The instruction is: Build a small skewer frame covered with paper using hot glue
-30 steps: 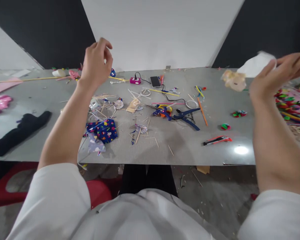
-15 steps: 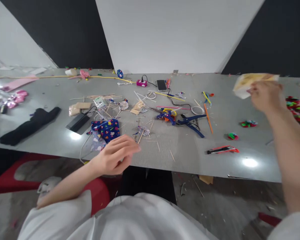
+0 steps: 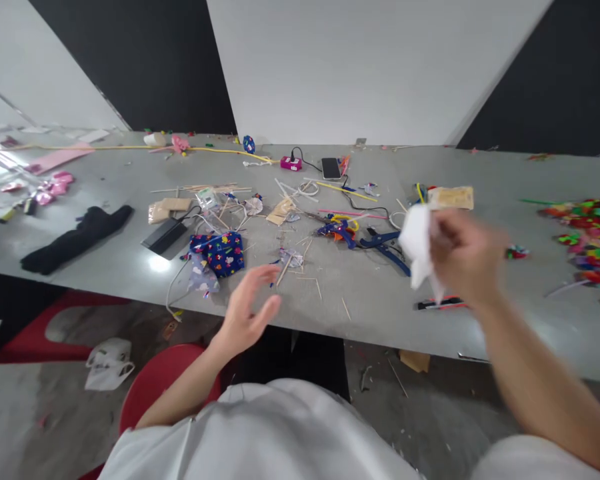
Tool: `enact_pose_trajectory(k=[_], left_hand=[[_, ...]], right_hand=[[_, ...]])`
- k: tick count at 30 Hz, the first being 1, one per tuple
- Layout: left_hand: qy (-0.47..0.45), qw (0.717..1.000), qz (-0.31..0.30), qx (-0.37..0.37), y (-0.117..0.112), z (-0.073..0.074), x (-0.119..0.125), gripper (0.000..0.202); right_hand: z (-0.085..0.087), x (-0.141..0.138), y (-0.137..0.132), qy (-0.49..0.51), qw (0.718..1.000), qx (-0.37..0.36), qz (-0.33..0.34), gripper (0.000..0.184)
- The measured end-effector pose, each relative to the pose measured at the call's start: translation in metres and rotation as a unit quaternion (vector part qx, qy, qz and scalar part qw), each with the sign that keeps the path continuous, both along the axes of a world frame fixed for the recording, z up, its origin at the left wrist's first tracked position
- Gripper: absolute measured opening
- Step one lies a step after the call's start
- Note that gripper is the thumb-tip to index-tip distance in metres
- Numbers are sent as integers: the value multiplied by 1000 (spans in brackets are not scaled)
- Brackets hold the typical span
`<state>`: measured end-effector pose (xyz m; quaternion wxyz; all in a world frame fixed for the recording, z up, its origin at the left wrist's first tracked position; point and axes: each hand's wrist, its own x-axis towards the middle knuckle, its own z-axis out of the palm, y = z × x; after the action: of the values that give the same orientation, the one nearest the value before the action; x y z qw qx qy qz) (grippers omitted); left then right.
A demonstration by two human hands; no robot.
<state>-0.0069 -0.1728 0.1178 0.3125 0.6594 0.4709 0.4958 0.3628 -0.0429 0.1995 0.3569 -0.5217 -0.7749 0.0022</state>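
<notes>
My right hand (image 3: 465, 257), blurred by motion, is closed on a white tissue (image 3: 418, 243) hanging from its fingers above the table's right half. Behind it lies a yellow and white tissue pack (image 3: 451, 197). Below the tissue, an orange-and-black utility knife (image 3: 441, 303) is partly covered by the hand. Over the front edge my left hand (image 3: 247, 313) is open and holds nothing, its thumb apart from the fingers. Close to it are a blue patterned cloth (image 3: 225, 253) and thin wooden sticks (image 3: 283, 272).
Blue-handled cutters (image 3: 387, 250) and a blue glue gun (image 3: 335, 230) lie mid-table. A phone (image 3: 331, 168) and purple plug box (image 3: 291, 163) sit behind. At left are a black cloth item (image 3: 77, 240) and black adapter (image 3: 164, 235); colourful pieces (image 3: 595, 233) are piled right.
My right hand has come left and toward me, now with a tissue; the tissue pack it held lies on the table. My left hand has opened its fingers. The view has shifted slightly.
</notes>
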Motion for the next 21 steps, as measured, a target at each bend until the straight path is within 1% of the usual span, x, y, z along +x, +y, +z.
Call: enact_pose_trajectory(k=[1, 2, 3, 4, 5, 7, 9, 12, 13, 15, 16, 17, 18, 20, 21], left_hand=[[-36, 997, -63, -31, 1, -2, 13, 61], [-68, 987, -130, -64, 2, -4, 26, 71], [-91, 970, -202, -103, 2, -7, 38, 76], [-114, 951, -254, -137, 1, -10, 48, 78], [-134, 939, -270, -166, 0, -13, 57, 76], [-141, 937, -244, -208, -4, -16, 67, 68], [-116, 944, -213, -223, -10, -16, 69, 59], [-73, 951, -202, -223, -20, -10, 66, 51], [-44, 953, -202, -221, -22, -8, 66, 50], [3, 960, -179, -216, -25, -4, 65, 45], [13, 964, -161, -213, -26, -3, 65, 43], [9, 967, -143, -211, -27, -3, 65, 41], [-3, 970, -128, -208, -27, -3, 65, 41], [-37, 972, -121, -198, -26, -3, 61, 41], [-50, 972, -129, -189, -25, -3, 58, 42]], right_hand=[[-13, -23, -23, 8, 1000, -19, 19, 30], [-25, -45, -44, 16, 998, -38, 40, 27], [-35, -63, -63, 23, 996, -55, 62, 25], [-44, -79, -79, 30, 994, -71, 83, 22], [-51, -91, -91, 37, 990, -85, 103, 20], [-61, -104, -107, 76, 984, -100, 126, 16], [-68, -109, -115, 119, 979, -114, 120, 14], [-75, -108, -119, 163, 971, -150, 91, 13], [-77, -107, -119, 175, 967, -164, 83, 15], [-80, -106, -121, 200, 957, -195, 71, 19], [-81, -105, -122, 222, 950, -207, 66, 19], [-82, -103, -123, 247, 940, -224, 66, 21], [-84, -101, -124, 272, 926, -251, 76, 28], [-88, -97, -129, 314, 880, -334, 125, 45], [-90, -94, -132, 332, 850, -381, 153, 48]])
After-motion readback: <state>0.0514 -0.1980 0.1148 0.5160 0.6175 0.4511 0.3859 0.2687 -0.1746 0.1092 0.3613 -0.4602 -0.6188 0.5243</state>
